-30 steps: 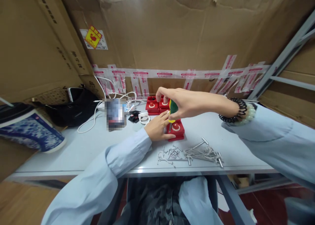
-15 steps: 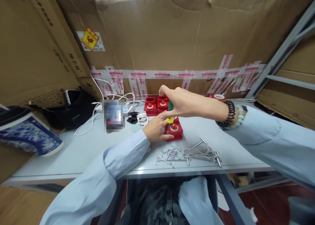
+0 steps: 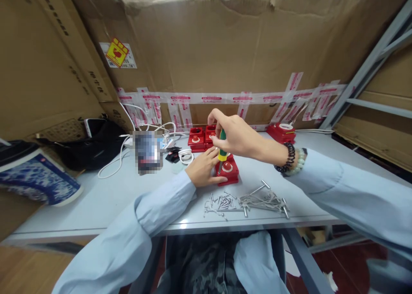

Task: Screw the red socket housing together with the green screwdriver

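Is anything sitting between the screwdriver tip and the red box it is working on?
Nothing visible does. The right hand holds the screwdriver upright, its shaft running straight down to the red box, which the left hand steadies from the left side.

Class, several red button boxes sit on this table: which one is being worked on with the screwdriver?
The nearest red box, steadied by the left hand; the right hand drives the screwdriver into it.

A pale grey table (image 3: pixel 106 195) carries the lot. Near its front edge lies a scatter of screws and metal pins (image 3: pixel 246 199). A red box (image 3: pixel 228 171) sits just behind them, two more red boxes (image 3: pixel 202 138) stand farther back, another (image 3: pixel 282 132) off right. White cables (image 3: pixel 141 141), a black bag (image 3: pixel 93 146) and a blue patterned bag (image 3: pixel 35 178) lie left.
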`<control>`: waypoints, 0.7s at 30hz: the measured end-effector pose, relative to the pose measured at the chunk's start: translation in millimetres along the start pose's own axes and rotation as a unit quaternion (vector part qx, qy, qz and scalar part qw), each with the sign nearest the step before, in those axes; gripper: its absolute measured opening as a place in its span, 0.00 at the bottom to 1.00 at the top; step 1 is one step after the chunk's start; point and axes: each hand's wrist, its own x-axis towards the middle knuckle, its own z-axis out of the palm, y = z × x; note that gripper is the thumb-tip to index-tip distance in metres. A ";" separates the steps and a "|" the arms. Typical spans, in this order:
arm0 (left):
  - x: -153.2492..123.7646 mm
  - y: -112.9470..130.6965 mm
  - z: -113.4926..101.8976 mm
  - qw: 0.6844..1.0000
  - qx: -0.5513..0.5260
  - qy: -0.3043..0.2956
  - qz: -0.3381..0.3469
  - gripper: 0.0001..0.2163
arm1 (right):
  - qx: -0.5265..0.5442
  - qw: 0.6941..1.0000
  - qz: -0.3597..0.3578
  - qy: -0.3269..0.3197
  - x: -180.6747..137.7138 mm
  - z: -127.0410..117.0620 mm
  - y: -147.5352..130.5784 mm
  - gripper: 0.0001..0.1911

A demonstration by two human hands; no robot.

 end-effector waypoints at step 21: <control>6.2 11.5 -21.6 0.892 -0.376 0.222 -0.115 0.17 | 0.148 0.983 0.008 0.108 -20.8 10.5 2.0 0.13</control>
